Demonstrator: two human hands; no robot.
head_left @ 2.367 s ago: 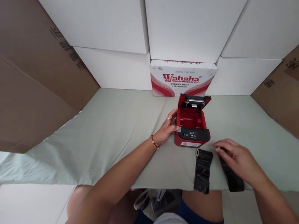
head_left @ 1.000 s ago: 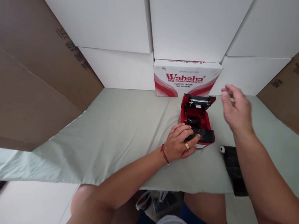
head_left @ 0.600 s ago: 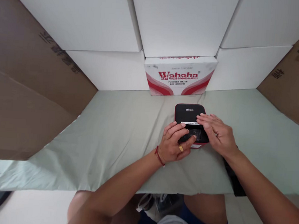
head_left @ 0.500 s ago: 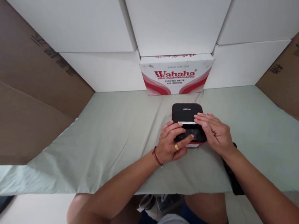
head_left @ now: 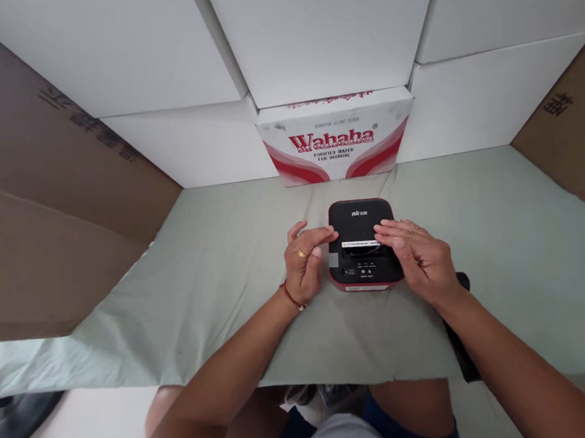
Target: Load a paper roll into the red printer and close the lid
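Observation:
A small black receipt printer (head_left: 357,227) with a red rim lies flat on the cloth. Its top carries a logo, a white label strip, a dark slot, small printed icons and a grey patch at the left edge. My right hand (head_left: 422,258) rests over the printer's right side, fingers stretched out and fingertips on the top beside the label strip. At the left edge is my left hand (head_left: 305,260), its index finger reaching to the rim, the thumb apart and the little finger raised. Nothing shows in its fingers.
A pale green cloth (head_left: 229,261) covers the table. Behind the printer stands a white and red water carton (head_left: 332,142) against stacked white boxes (head_left: 315,34). Brown cardboard panels (head_left: 61,229) flank both sides. Under my right forearm lies a long black object (head_left: 463,354).
My left hand has lifted off the printer's lower front and moved left to its edge, uncovering the icons and grey patch. The right hand stays on the printer. The view has shifted slightly.

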